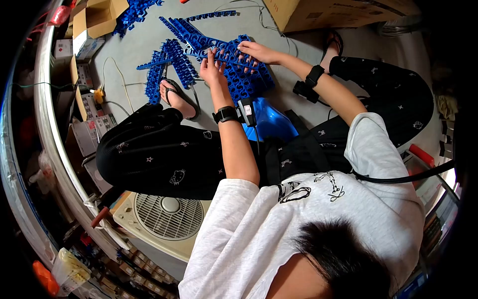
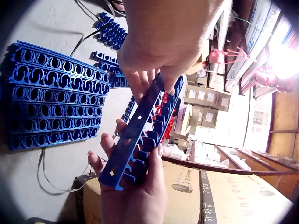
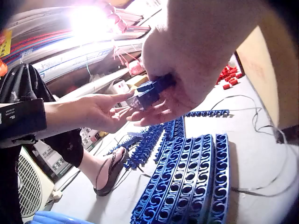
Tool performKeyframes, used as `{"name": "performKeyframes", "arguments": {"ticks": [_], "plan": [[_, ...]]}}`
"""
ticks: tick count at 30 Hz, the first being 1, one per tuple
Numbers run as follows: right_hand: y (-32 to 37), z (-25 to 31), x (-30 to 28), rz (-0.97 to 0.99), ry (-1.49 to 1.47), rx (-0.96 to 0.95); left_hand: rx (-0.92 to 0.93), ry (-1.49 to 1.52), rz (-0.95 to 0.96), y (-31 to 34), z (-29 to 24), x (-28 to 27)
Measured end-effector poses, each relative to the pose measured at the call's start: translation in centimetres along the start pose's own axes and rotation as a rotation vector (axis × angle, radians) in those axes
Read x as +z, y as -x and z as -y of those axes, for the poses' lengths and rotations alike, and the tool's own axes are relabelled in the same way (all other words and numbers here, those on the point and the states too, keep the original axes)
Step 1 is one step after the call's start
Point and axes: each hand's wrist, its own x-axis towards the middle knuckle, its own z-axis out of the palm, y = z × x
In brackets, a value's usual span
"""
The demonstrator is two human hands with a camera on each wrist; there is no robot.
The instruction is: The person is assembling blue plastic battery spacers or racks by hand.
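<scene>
A blue plastic clip strip [image 2: 133, 133] with a row of curved teeth stretches between both hands, above the floor. The left hand [image 1: 213, 71] pinches one end between thumb and fingers. At the other end, the right hand [image 1: 259, 52] grips the strip, its thumb on one side and fingers on the other, as the left wrist view shows. Below the hands lies a panel of similar blue strips [image 3: 187, 177], set side by side with round openings. Loose blue strips [image 1: 174, 60] lie in a pile left of the panel in the head view.
A large cardboard box [image 1: 343, 14] stands at the far right, an open carton [image 1: 102, 17] at the far left. Red pieces [image 3: 229, 77] and a thin cable [image 3: 261, 126] lie on the floor. A sandalled foot [image 1: 179, 99] is beside the pile; a fan [image 1: 169, 217] sits behind.
</scene>
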Motion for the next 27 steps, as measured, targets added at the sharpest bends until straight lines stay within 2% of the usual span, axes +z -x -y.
{"name": "performKeyframes", "arguments": {"ticks": [3, 5, 11, 18, 20, 21, 23, 25, 27], "plan": [[0.1, 0.1, -0.1, 0.016, 0.056, -0.038, 0.007, 0.036, -0.006, -0.1, -0.1, -0.1], [0.3, 0.1, -0.2, 0.131, -0.034, 0.001, 0.001, 0.018, -0.054, -0.2, 0.0, 0.0], [0.4, 0.2, 0.6, 0.233, 0.057, 0.077, 0.008, 0.011, -0.019, 0.0, -0.1, 0.0], [0.4, -0.4, 0.9, 0.22, 0.127, 0.078, 0.016, 0.03, -0.011, 0.1, 0.3, 0.2], [0.5, 0.1, 1.5, 0.088, 0.438, 0.049, -0.006, 0.0, -0.043, -0.1, 0.7, 0.2], [0.4, -0.2, 1.7, 0.088, 0.437, 0.05, -0.007, 0.0, -0.043, -0.3, 1.0, 0.2], [0.3, -0.9, 2.1, -0.208, 1.192, -0.318, -0.046, -0.04, -0.1, -0.4, 1.8, 0.2], [0.5, -1.1, 2.4, -0.262, 1.18, -0.347, -0.033, -0.068, -0.06, -0.3, 3.0, 0.2], [0.6, -1.6, 2.5, -0.355, 1.313, -0.425, -0.045, -0.085, -0.035, -0.3, 4.0, 0.3]]}}
